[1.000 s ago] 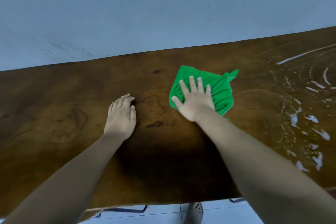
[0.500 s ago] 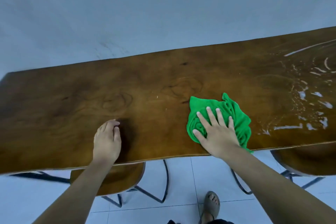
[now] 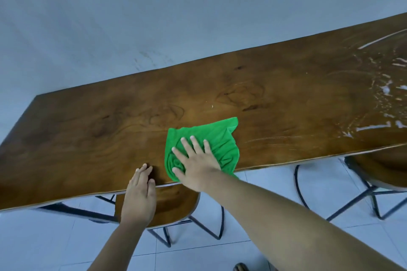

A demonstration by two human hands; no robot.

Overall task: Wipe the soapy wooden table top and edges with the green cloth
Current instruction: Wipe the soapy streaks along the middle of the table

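A long brown wooden table (image 3: 110,138) runs across the view against a pale wall. White soap foam (image 3: 383,94) streaks its right end. The green cloth (image 3: 220,141) lies crumpled near the table's front edge, a corner hanging over it. My right hand (image 3: 196,165) presses flat on the cloth with fingers spread. My left hand (image 3: 139,191) rests with its fingertips on the front edge just left of the cloth, fingers together and holding nothing.
A wooden stool (image 3: 174,204) with black metal legs stands under the table below my hands. A second stool (image 3: 385,167) stands at the right. The floor (image 3: 44,240) is pale tile. A foot (image 3: 241,267) shows at the bottom edge.
The cloth and my right hand slid from the table's middle back to the front edge, then leftward. My left hand drew back to the edge. The view pulled away from the table.
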